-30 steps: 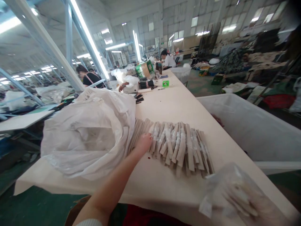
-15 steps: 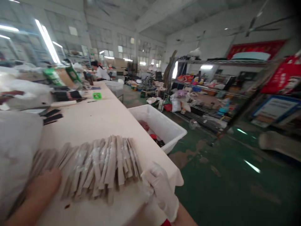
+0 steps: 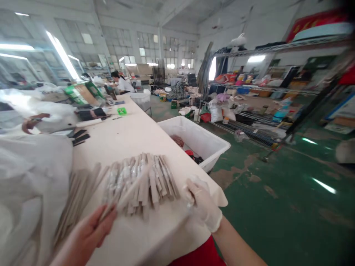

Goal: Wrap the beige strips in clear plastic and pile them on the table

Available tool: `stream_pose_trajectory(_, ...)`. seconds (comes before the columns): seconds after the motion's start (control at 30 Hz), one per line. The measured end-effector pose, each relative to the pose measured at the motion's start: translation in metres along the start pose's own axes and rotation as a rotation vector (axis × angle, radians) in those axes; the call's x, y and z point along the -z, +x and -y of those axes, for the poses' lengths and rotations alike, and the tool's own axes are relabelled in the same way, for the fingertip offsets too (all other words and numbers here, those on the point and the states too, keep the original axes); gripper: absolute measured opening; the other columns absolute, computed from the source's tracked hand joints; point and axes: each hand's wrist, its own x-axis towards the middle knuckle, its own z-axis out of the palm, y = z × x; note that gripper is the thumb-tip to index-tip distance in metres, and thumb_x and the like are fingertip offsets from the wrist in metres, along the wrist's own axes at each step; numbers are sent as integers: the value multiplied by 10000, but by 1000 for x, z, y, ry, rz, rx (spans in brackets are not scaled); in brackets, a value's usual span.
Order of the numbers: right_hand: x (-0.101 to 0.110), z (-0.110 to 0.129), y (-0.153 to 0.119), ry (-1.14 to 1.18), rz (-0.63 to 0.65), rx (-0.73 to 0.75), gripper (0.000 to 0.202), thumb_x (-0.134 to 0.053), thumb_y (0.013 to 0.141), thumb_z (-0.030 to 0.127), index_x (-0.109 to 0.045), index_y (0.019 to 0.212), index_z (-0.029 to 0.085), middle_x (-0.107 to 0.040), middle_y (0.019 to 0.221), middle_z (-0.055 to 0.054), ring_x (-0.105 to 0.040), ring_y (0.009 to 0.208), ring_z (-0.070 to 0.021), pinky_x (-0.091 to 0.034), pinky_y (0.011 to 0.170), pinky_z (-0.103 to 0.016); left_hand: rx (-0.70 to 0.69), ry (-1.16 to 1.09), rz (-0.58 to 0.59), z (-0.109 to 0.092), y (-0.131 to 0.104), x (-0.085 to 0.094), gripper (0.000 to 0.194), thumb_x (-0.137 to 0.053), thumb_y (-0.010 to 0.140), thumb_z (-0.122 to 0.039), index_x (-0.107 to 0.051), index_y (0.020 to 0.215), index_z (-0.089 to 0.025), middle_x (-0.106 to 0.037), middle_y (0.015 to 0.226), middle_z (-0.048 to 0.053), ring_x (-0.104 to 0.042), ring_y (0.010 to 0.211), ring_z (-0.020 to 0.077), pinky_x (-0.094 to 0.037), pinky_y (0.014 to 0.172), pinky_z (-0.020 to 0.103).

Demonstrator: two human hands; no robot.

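Note:
My left hand (image 3: 95, 229), bare, is closed on the near end of a beige strip (image 3: 132, 190). That strip is blurred and slants up to the right over a row of similar strips. The row of beige strip bundles (image 3: 155, 177), wrapped round the middle with shiny clear plastic, lies across the table. More loose strips (image 3: 76, 199) lie to the left, beside a white plastic bag (image 3: 41, 166). My right hand (image 3: 203, 201), in a whitish glove, is right of the bundles by the table edge. Its fingers are curled in; what they hold, if anything, I cannot make out.
The long cream table (image 3: 111, 136) runs away from me. A white plastic tub (image 3: 213, 147) stands against its right side. Dark pieces (image 3: 80, 137) and a small green box (image 3: 121, 111) lie farther along. Wire shelving (image 3: 249, 125) stands right; a person (image 3: 124, 84) sits far back.
My left hand has come up and right from the loose strips with one strip in it. My right hand stays closed beside the bundles. The whole view has shifted slightly.

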Motion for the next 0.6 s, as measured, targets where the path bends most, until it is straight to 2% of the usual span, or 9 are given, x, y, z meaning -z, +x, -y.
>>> stream_pose_trajectory(0.07, 1, -2, 2, 15, -6, 18, 414, -629, 730, 537, -521, 561, 174, -436, 425, 47, -316, 367, -69, -195, 367, -224, 75, -86, -9, -10, -28, -21, 454, -572, 669, -639, -596, 802, -206, -316, 478, -73, -276, 439, 73, -220, 392, 175)
stream_pose_trajectory(0.17, 1, -2, 3, 46, 8, 30, 389, -668, 714, 498, -516, 558, 175, -455, 450, 39, -332, 383, -74, -206, 380, -230, 127, -156, 44, -20, -47, -38, 462, -610, 645, -610, -629, 791, -172, -271, 481, -74, -254, 443, 65, -195, 408, 178)
stream_pose_trajectory(0.4, 1, -3, -1, 64, 89, -11, 375, -631, 761, 482, -526, 551, 190, -440, 451, 36, -308, 388, -84, -183, 399, -249, 120, -121, 312, -29, -37, -33, 396, -572, 720, -550, -615, 803, -166, -302, 465, -80, -260, 414, 64, -171, 381, 175)
stream_pose_trajectory(0.5, 3, -2, -3, -29, 156, -13, 437, -578, 799, 499, -522, 509, 177, -433, 424, 29, -306, 388, -84, -181, 404, -254, 154, -138, 253, -31, -34, -34, 368, -574, 722, -529, -609, 802, -171, -287, 453, -86, -246, 406, 66, -169, 377, 173)
stream_pose_trajectory(0.6, 6, 2, -3, -131, 193, -18, 436, -565, 814, 489, -557, 535, 154, -480, 451, 19, -326, 399, -72, -188, 411, -244, 92, -84, 158, -30, -35, -35, 325, -589, 713, -506, -641, 745, -187, -344, 442, -67, -302, 410, 78, -234, 387, 175)
